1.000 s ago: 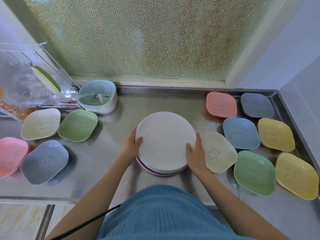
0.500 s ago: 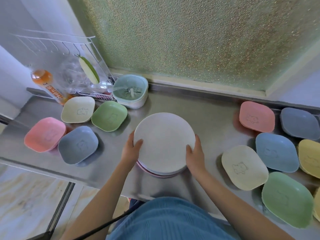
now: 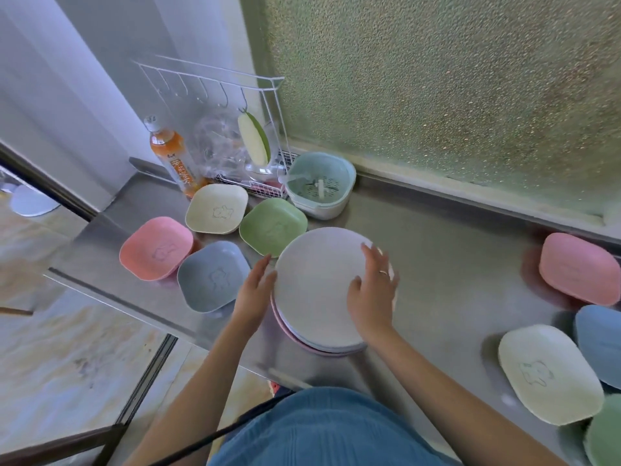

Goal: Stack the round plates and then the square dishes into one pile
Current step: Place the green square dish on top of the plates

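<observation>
A pile of round plates [image 3: 316, 290] sits in the middle of the steel counter, a pale plate on top and a pink rim showing at the bottom. My left hand [image 3: 255, 289] is beside the pile's left rim with fingers straight and apart. My right hand [image 3: 371, 290] hovers over the top plate's right side, fingers spread, holding nothing. Square dishes lie to the left: pink [image 3: 156, 247], grey-blue [image 3: 213, 275], cream [image 3: 216, 208], green [image 3: 272, 227]. More lie to the right: pink [image 3: 578, 267], blue [image 3: 601, 341], cream [image 3: 547, 371], green [image 3: 605, 432].
A teal strainer tub [image 3: 319, 185] stands behind the pile against the frosted window. A wire rack [image 3: 215, 95] with hooks and an orange drink bottle [image 3: 171, 156] fill the back left corner. The counter edge [image 3: 134, 311] runs close to the left dishes.
Both hands have let go of the pile's sides. My right hand moved up over the top plate. The view swung left, so fewer right-hand dishes show.
</observation>
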{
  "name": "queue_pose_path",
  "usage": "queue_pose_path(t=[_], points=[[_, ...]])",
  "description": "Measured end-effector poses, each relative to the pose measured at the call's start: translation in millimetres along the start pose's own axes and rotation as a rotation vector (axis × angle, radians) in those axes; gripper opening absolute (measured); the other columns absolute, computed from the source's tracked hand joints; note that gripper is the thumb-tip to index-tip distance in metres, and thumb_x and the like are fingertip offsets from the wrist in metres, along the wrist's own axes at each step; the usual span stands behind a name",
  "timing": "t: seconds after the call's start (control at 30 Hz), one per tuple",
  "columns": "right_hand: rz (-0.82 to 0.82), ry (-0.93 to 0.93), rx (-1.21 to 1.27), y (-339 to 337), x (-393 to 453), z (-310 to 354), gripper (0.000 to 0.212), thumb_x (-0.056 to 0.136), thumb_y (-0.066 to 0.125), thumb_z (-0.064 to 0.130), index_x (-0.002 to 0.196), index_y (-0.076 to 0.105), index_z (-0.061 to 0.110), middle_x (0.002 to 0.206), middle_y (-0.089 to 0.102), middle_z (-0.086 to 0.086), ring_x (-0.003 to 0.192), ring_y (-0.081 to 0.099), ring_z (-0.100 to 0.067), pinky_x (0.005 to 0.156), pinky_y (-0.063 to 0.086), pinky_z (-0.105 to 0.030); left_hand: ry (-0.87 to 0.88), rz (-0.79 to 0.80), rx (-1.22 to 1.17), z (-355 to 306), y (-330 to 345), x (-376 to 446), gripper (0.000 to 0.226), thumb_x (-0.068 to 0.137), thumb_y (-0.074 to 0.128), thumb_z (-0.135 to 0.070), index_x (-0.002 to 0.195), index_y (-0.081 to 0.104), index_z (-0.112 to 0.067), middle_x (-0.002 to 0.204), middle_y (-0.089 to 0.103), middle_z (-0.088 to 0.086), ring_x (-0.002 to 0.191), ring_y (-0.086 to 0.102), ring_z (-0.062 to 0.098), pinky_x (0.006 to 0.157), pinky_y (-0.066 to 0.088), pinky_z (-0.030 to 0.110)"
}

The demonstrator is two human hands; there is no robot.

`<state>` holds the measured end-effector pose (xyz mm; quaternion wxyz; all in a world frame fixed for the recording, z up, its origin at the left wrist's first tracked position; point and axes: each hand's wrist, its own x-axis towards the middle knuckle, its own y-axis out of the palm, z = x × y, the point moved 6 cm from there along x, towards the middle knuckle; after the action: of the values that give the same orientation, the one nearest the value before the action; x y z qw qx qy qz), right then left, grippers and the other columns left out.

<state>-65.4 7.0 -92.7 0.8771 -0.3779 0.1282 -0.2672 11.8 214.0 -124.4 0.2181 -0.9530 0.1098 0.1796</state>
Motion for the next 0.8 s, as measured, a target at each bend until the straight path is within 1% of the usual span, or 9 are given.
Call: queue_pose_path(t=[0.07, 0.13, 0.2, 0.27, 0.37, 0.43, 0.57, 0.67, 0.8], points=[[0.093, -0.148, -0.019, 18, 5, 41, 0.056, 0.087, 0.043, -0.001, 0.139, 0.035, 0.017, 0.145, 0.041, -0.003, 0.144, 0.016, -0.018, 0.115, -0.005, -0.048, -0.03, -0.178, -0.009, 6, -27, 3, 0.033, 0.095, 0.044, -0.025, 0.127, 0.053, -0.022, 0.115, 0.055, -0.009, 0.106, 0.05, 0.012, 0.09, 0.038, 0.029], [0.206, -0.267, -0.105, 44, 11, 77, 0.048, 0.09, 0.041, 0.004, 0.135, 0.039, 0.018, 0.129, 0.056, -0.004, 0.139, 0.028, -0.017, 0.115, -0.007, -0.05, -0.051, -0.346, 0.05, 18, -58, 8, 0.026, 0.092, 0.045, -0.019, 0.114, 0.059, -0.016, 0.11, 0.061, 0.003, 0.093, 0.056, 0.02, 0.078, 0.039, 0.029], [0.307, -0.369, -0.264, 73, 18, 103, 0.04, 0.091, 0.042, 0.01, 0.13, 0.045, 0.02, 0.111, 0.063, -0.002, 0.123, 0.046, -0.019, 0.113, -0.008, -0.052, -0.111, -0.439, 0.104, 33, -86, 12, 0.026, 0.089, 0.044, -0.011, 0.111, 0.058, -0.012, 0.114, 0.059, 0.013, 0.084, 0.052, 0.022, 0.072, 0.04, 0.032], [0.383, -0.443, -0.449, 101, 26, 120, 0.029, 0.089, 0.044, 0.012, 0.115, 0.055, 0.02, 0.094, 0.065, 0.0, 0.107, 0.054, -0.022, 0.111, -0.01, -0.055, -0.202, -0.479, 0.139, 48, -108, 13, 0.029, 0.087, 0.041, -0.005, 0.113, 0.053, -0.008, 0.119, 0.053, 0.015, 0.084, 0.048, 0.024, 0.072, 0.039, 0.034], [0.456, -0.482, -0.729, 135, 34, 135, 0.024, 0.087, 0.041, 0.008, 0.087, 0.063, 0.018, 0.079, 0.062, 0.002, 0.101, 0.054, -0.025, 0.109, -0.014, -0.057, -0.298, -0.424, 0.18, 70, -125, 16, 0.034, 0.085, 0.045, -0.006, 0.119, 0.045, -0.004, 0.121, 0.048, 0.018, 0.094, 0.052, 0.034, 0.076, 0.043, 0.039], [0.46, -0.495, -0.879, 149, 36, 142, 0.023, 0.086, 0.044, 0.009, 0.079, 0.063, 0.021, 0.074, 0.061, 0.004, 0.102, 0.056, -0.024, 0.109, -0.015, -0.057, -0.327, -0.365, 0.196, 84, -129, 21, 0.038, 0.085, 0.05, -0.011, 0.121, 0.042, -0.004, 0.122, 0.048, 0.018, 0.1, 0.053, 0.036, 0.078, 0.046, 0.039], [0.468, -0.47, -1.065, 167, 36, 142, 0.026, 0.086, 0.048, 0.008, 0.063, 0.052, 0.019, 0.055, 0.045, 0.004, 0.093, 0.059, -0.023, 0.111, -0.013, -0.058, -0.304, -0.326, 0.216, 90, -134, 29, 0.032, 0.08, 0.054, -0.01, 0.108, 0.04, -0.008, 0.11, 0.053, 0.015, 0.092, 0.054, 0.031, 0.067, 0.043, 0.034], [0.449, -0.519, -1.106, 171, 34, 147, 0.027, 0.085, 0.049, 0.004, 0.063, 0.05, 0.019, 0.053, 0.041, 0.003, 0.092, 0.059, -0.022, 0.114, -0.007, -0.056, -0.308, -0.309, 0.226, 91, -139, 32, 0.028, 0.077, 0.054, -0.006, 0.096, 0.035, -0.012, 0.098, 0.048, 0.01, 0.089, 0.053, 0.033, 0.066, 0.047, 0.038], [0.43, -0.521, -1.039, 165, 34, 149, 0.023, 0.082, 0.05, 0.002, 0.066, 0.051, 0.019, 0.053, 0.037, 0.003, 0.087, 0.058, -0.021, 0.115, -0.002, -0.054, -0.32, -0.299, 0.258, 94, -142, 32, 0.032, 0.077, 0.055, -0.008, 0.097, 0.031, -0.015, 0.101, 0.043, 0.006, 0.082, 0.054, 0.032, 0.069, 0.05, 0.04]])
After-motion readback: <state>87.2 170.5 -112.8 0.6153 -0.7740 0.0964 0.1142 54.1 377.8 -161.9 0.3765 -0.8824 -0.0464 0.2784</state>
